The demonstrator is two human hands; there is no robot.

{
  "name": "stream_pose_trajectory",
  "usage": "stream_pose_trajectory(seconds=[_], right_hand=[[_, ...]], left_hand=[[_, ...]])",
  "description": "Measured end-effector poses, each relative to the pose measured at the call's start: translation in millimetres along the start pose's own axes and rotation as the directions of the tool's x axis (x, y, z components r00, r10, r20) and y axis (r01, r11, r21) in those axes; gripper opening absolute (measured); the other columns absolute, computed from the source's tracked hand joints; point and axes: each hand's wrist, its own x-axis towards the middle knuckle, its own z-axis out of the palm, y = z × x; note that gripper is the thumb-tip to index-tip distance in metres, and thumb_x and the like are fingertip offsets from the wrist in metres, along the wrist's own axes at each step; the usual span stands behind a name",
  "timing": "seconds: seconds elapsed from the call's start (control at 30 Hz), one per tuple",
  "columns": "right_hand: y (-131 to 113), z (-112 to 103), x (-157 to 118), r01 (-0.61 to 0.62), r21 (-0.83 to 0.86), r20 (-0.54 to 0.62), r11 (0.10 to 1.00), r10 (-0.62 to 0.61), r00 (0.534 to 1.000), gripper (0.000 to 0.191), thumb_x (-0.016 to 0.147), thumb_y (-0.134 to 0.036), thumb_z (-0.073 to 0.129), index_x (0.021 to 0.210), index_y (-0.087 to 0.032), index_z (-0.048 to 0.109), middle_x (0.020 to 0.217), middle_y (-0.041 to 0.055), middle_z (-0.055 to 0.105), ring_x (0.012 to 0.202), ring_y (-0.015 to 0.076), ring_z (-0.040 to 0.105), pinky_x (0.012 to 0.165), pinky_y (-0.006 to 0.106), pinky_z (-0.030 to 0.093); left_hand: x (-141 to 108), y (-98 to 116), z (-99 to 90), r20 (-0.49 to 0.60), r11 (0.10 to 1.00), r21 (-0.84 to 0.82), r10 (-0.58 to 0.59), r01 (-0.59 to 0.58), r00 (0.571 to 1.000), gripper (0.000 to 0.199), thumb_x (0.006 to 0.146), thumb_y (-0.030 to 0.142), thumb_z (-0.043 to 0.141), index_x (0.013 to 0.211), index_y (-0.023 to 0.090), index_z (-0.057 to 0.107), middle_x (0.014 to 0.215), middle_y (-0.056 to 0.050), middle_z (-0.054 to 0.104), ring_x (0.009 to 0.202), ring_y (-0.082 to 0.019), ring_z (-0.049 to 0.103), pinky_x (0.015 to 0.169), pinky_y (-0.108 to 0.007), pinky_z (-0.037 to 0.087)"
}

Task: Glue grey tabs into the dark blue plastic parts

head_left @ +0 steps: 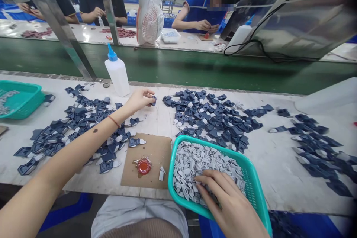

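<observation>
My left hand [142, 98], arm stretched over the table, pinches a small dark blue plastic piece [153, 100] between thumb and fingers. Inside a green basket [252, 169] full of small grey plastic parts [202, 160], my right hand [223, 193] rests with its fingertips drawn together among the parts; what they hold, if anything, is hidden. Between my hands lies a cardboard sheet [158, 147]. On it are a small round dish of red liquid [144, 166], a dark blue piece with a light tip [135, 142] and a few loose grey parts [161, 173].
Piles of dark blue pieces lie left [80, 119], centre [214, 115] and right [315, 141]. A white bottle with a blue nozzle [117, 74] stands at the table's back. Another green basket [25, 104] sits far left. Several people work beyond the green divider [167, 61].
</observation>
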Motion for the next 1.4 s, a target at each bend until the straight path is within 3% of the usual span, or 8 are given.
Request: stream_pose_trajectory(seconds=[0.2, 0.33, 0.53, 0.67, 0.77, 0.9, 1.2, 1.4], right_hand=[[2, -4, 4, 0.032, -0.024, 0.015, 0.999, -0.032, 0.999, 0.028, 0.101, -0.024, 0.036, 0.103, -0.024, 0.064, 0.098, 0.0062, 0.067, 0.088, 0.0200, 0.067, 0.068, 0.031, 0.054], [1, -10, 10, 0.013, -0.009, 0.077, 1.000, -0.012, 0.997, 0.025, 0.099, -0.022, 0.036, 0.093, -0.023, 0.061, 0.093, 0.0062, 0.064, 0.083, 0.0201, 0.066, 0.064, 0.031, 0.053], [2, -15, 25, -0.033, 0.109, 0.163, 0.994, 0.015, 0.986, 0.019, 0.099, -0.024, 0.041, 0.096, -0.025, 0.060, 0.097, 0.0061, 0.064, 0.090, 0.0203, 0.064, 0.068, 0.030, 0.054], [3, -9, 29, 0.007, 0.096, 0.204, 0.995, -0.027, 0.979, 0.025, 0.099, -0.020, 0.041, 0.107, -0.028, 0.063, 0.107, 0.0061, 0.065, 0.099, 0.0213, 0.063, 0.075, 0.032, 0.053], [0, -6, 24, -0.007, 0.077, 0.091, 0.997, 0.000, 0.996, 0.026, 0.099, -0.021, 0.042, 0.112, -0.028, 0.064, 0.108, 0.0057, 0.067, 0.101, 0.0215, 0.063, 0.077, 0.033, 0.052], [-14, -3, 20, -0.121, 0.067, -0.065, 0.990, 0.126, 0.990, 0.018, 0.097, -0.031, 0.050, 0.107, -0.024, 0.064, 0.096, 0.0058, 0.069, 0.093, 0.0226, 0.064, 0.076, 0.034, 0.052], [-24, 1, 22, -0.106, 0.104, -0.016, 0.989, 0.109, 0.994, 0.019, 0.098, -0.029, 0.049, 0.099, -0.023, 0.067, 0.094, 0.0059, 0.070, 0.090, 0.0209, 0.066, 0.076, 0.033, 0.054], [-34, 4, 24, -0.191, 0.071, -0.106, 0.979, 0.198, 0.975, 0.022, 0.096, -0.037, 0.051, 0.086, -0.023, 0.064, 0.084, 0.0051, 0.070, 0.081, 0.0214, 0.067, 0.068, 0.032, 0.053]], left_hand=[[-60, 26, -18.5, 0.114, 0.936, -0.334, -0.074, 0.108, 0.991, 0.020, 0.081, 0.018, 0.063, 0.100, 0.012, 0.067, 0.099, -0.011, 0.074, 0.089, -0.019, 0.071, 0.085, -0.036, 0.059], [-106, 35, -24.6, 0.246, 0.789, -0.566, -0.115, 0.240, 0.962, 0.015, 0.077, 0.020, 0.070, 0.091, 0.015, 0.069, 0.092, -0.007, 0.074, 0.085, -0.019, 0.071, 0.082, -0.034, 0.058], [-159, 29, -13.7, 0.349, 0.573, -0.702, -0.241, 0.423, 0.906, 0.025, 0.070, 0.023, 0.080, 0.090, 0.019, 0.066, 0.094, -0.004, 0.071, 0.080, -0.017, 0.069, 0.075, -0.027, 0.055], [-183, 21, -0.3, 0.406, 0.507, -0.731, -0.216, 0.457, 0.888, 0.021, 0.075, 0.030, 0.077, 0.091, 0.021, 0.067, 0.093, -0.003, 0.069, 0.085, -0.018, 0.067, 0.075, -0.026, 0.052], [-198, 16, 8.3, 0.378, 0.498, -0.756, -0.196, 0.424, 0.905, 0.018, 0.078, 0.033, 0.075, 0.090, 0.021, 0.068, 0.095, -0.003, 0.069, 0.092, -0.019, 0.065, 0.079, -0.026, 0.050], [-211, 10, 17.9, 0.336, 0.484, -0.771, -0.241, 0.413, 0.910, 0.018, 0.079, 0.034, 0.075, 0.092, 0.024, 0.069, 0.096, -0.004, 0.071, 0.095, -0.020, 0.064, 0.084, -0.027, 0.049], [-223, 0, 23.8, 0.309, 0.455, -0.787, -0.292, 0.415, 0.905, 0.015, 0.077, 0.034, 0.076, 0.089, 0.026, 0.071, 0.096, -0.004, 0.073, 0.095, -0.021, 0.065, 0.084, -0.029, 0.049], [-227, -4, 25.1, 0.303, 0.450, -0.790, -0.305, 0.417, 0.903, 0.017, 0.077, 0.034, 0.077, 0.090, 0.026, 0.072, 0.097, -0.002, 0.073, 0.097, -0.020, 0.065, 0.089, -0.028, 0.048]])
